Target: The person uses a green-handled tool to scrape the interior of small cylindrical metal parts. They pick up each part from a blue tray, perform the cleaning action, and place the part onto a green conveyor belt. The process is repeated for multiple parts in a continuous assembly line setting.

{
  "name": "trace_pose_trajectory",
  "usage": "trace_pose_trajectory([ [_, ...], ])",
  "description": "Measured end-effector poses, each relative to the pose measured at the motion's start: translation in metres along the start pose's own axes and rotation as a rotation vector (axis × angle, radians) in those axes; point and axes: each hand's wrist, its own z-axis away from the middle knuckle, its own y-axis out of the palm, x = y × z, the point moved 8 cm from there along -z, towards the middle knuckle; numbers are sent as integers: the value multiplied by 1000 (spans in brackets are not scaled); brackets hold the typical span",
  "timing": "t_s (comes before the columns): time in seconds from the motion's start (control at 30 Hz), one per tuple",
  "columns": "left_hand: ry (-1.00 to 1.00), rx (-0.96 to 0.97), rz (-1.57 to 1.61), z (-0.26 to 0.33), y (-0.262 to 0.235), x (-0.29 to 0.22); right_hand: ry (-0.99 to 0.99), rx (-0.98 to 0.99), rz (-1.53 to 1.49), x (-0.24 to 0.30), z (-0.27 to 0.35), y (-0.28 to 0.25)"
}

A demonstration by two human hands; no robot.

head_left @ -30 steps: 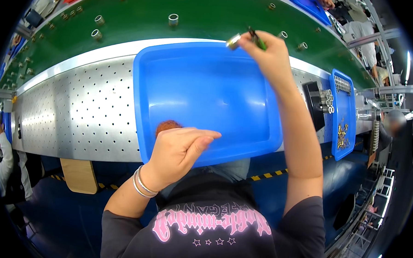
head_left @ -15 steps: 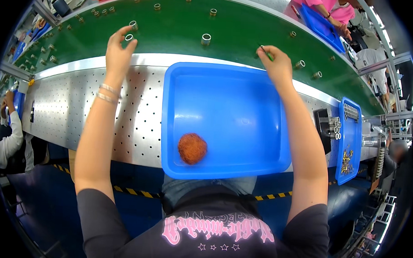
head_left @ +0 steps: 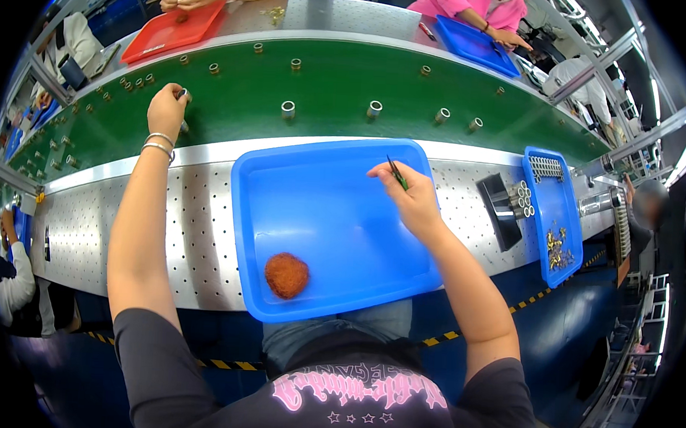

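Left hand [head_left: 166,111] is stretched out to the far left over the green conveyor belt [head_left: 333,87], fingers curled shut around a small metal cylinder [head_left: 183,94] at the near edge of the belt. Only the cylinder's tip shows past the fingers, so the exact grip is hard to read; it looks like a fingertip pinch.

Right hand [head_left: 412,198] hovers over the far right corner of the blue tray [head_left: 343,222], thumb and forefinger pinched closed on thin dark tweezers [head_left: 396,173], tips pointing up and away. Nothing visible between the tweezer tips.

More short metal cylinders stand upright on the belt, well apart from each other, e.g. one at [head_left: 288,109] and one at [head_left: 374,108]. They look like hollow sleeves: judged rigid, light, smooth and a bit slippery, likely to tip or roll if nudged. Best taken by the side wall between thumb and forefinger, or from above at the rim; no crush risk.

An orange scouring pad [head_left: 287,275] lies in the near left part of the tray, not touched; looks soft and springy.

The tray sits on a perforated steel bench [head_left: 89,233]. To the right, a narrow blue parts tray [head_left: 555,208] holds rows of metal rings and small brass pieces. At the far side, other people's hands work at a red tray [head_left: 171,30] and another blue tray [head_left: 473,42].
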Motion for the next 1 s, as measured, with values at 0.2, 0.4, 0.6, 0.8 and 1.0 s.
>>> trace_pose_trajectory([
  [0.2,241,444,832,116,-9,-128,-248,95,79,52,37,24],
  [0.4,186,1093,982,261,-23,-215,-332,101,184,74,57,25],
  [0.6,182,1136,1032,297,-15,-223,-103,303,-96,42,74,25],
  [0.8,-100,1034,1344,315,-8,-203,77,118,-293,34,92,1],
  [1.0,-409,1223,1570,357,-8,-214,-59,139,-296,34,104,4],
])
